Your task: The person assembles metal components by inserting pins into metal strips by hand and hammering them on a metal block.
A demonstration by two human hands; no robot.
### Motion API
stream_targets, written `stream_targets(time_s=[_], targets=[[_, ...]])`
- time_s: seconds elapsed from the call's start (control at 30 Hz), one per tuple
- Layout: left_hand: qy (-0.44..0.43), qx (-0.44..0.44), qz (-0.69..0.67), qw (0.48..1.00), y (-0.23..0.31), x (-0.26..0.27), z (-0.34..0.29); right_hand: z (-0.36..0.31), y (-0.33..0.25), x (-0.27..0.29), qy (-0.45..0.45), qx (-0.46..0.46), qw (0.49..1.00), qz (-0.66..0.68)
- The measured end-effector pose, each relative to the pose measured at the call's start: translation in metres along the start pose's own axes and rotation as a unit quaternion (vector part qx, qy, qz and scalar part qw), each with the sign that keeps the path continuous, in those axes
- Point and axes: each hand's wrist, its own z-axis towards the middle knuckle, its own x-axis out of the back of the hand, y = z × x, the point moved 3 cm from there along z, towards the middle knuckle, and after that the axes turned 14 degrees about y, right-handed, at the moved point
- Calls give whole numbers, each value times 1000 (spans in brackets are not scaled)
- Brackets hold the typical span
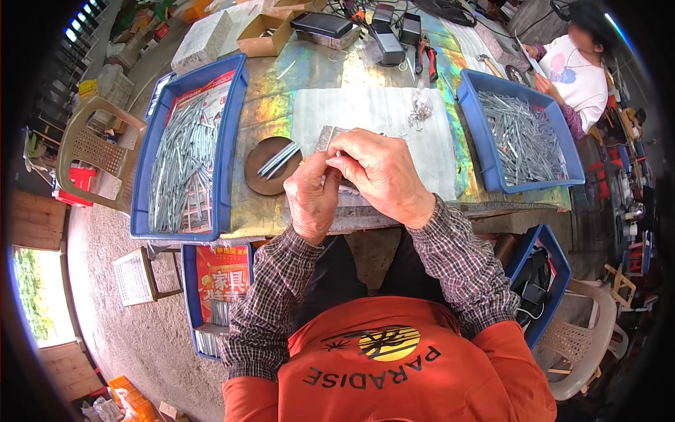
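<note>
Above the near part of the white sheet [316, 105], my two hands meet at the fingertips. My left hand [314, 197] is closed in a pinch, and my right hand [387, 176] pinches close against it. Whatever lies between the fingers is too small and too covered to name. A grey block [329, 135] shows partly behind my fingers. Just left of my left hand, several thin metal rods [279, 159] rest on a round brown disc [264, 184]. A small heap of tiny metal parts [420, 109] lies on the sheet beyond my right hand.
Blue trays of slim metal pieces flank me, one left [225, 176] and one right [492, 176]. Red-handled pliers [426, 60], a hammer [491, 65], a cardboard box [264, 39] and dark devices [387, 43] sit farther back. Another person [576, 70] works at the far right.
</note>
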Motion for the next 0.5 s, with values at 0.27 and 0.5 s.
stream_targets(time_s=[0.27,0.5], targets=[[15,4,-34,999,2,2,0,-37,-3,-6,62,164,983,-56],[18,2,-40,999,-4,-2,-3,-61,6,-9,105,164,979,-69]])
